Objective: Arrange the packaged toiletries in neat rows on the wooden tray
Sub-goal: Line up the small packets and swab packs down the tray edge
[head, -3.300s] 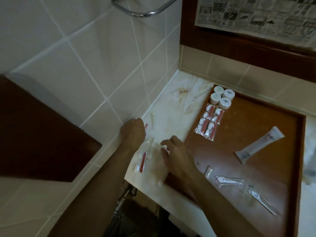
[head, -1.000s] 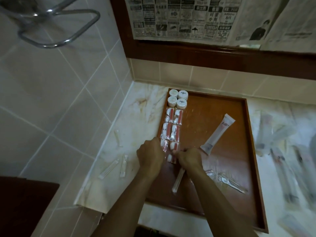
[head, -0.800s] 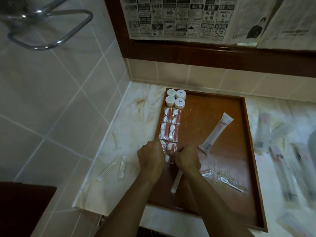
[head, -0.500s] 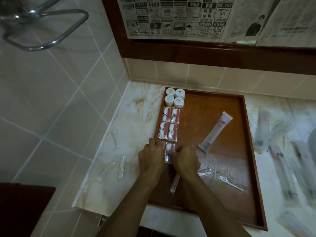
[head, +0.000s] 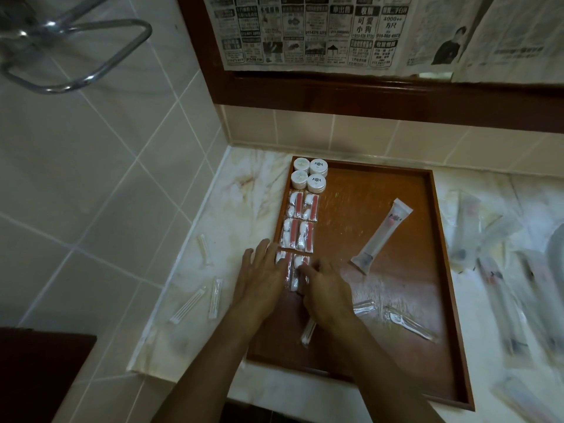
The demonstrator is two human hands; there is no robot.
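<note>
Both hands had flattened since a moment before: left hand point(head: 263, 276) and right hand point(head: 325, 286) pressed the third packet pair point(head: 293, 270) into line at the wooden tray point(head: 439, 270)'s 9 o'clock edge, grasping nothing.

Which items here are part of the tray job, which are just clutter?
In the job:
- wooden tray
- four round white tubs
- red-and-white sachets
- white tube, lying askew
- clear-wrapped packets on the tray
- loose packets on the counter
- left hand, right hand, both flat on the nearest sachets

Lying about:
- newspaper
- chrome rail
</note>
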